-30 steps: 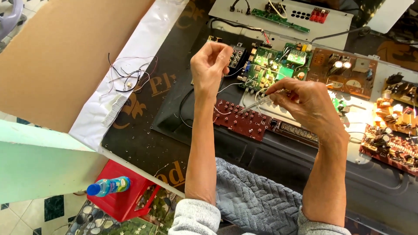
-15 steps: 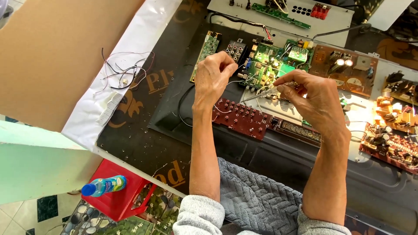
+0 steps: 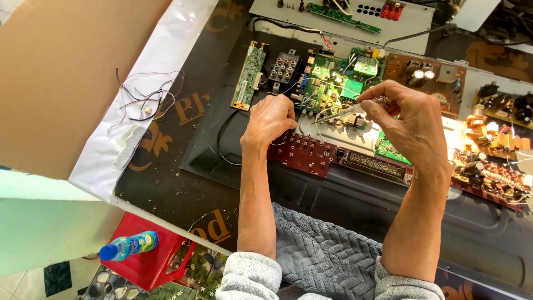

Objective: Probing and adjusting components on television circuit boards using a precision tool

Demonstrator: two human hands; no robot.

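A grey towel (image 3: 327,253) lies nearest, between the two forearms. Beyond it, on the dark table (image 3: 166,183), sits a red button board (image 3: 302,153). The left hand (image 3: 270,119) rests just above that board with fingers curled closed; whether it pinches a wire cannot be told. The right hand (image 3: 408,122) grips a thin metal tool (image 3: 347,110), its tip pointing left over the green circuit board (image 3: 333,83). Farther off to the left lie loose wires (image 3: 145,97) on white plastic.

2 bare forearms; grey knit sleeves (image 3: 250,278) pushed up near elbows.
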